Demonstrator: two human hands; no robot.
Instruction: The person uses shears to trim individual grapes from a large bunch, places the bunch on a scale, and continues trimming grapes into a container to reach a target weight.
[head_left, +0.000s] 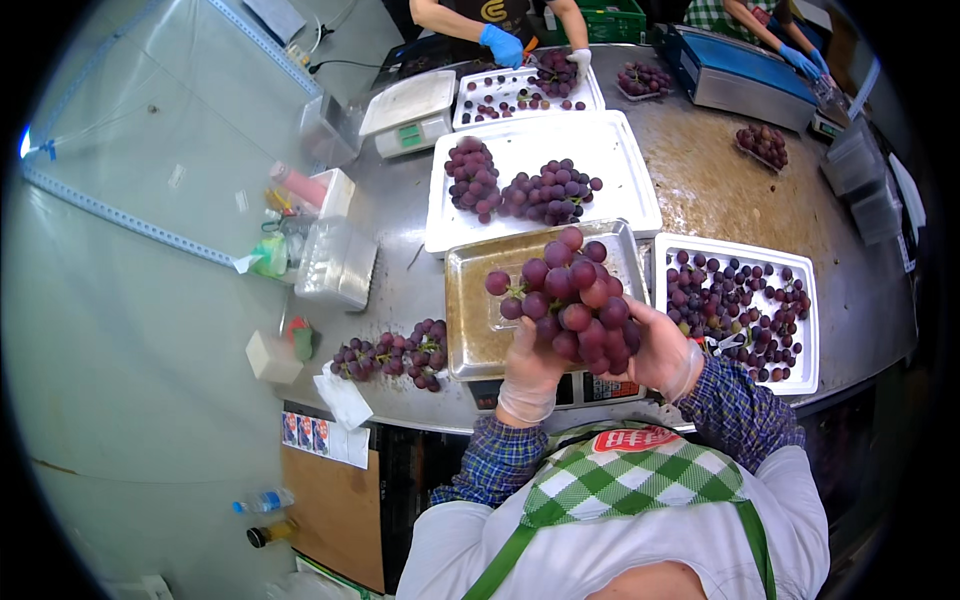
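Observation:
Between my two gloved hands I hold a bunch of red-purple grapes (574, 304) above the metal tray (469, 330) of a digital scale (611, 388). My left hand (534, 367) supports the bunch from below on its left side. My right hand (660, 349) grips its right side, the thumb against the berries. Beyond the scale, a white foam tray (615, 161) holds two bunches of grapes (551, 191). Right of the scale stands another foam tray (814, 322) with many loose grapes (709, 289) and red-handled scissors (724, 345). Small bunches (397, 354) lie left of the scale.
Across the table, a person in blue and white gloves handles grapes over a foam tray (592, 94), beside a second scale (409, 112). Another person works at the far right behind a blue-topped metal machine (742, 75). Clear plastic containers (337, 262) stand at left; a paper towel (343, 397) overhangs the edge.

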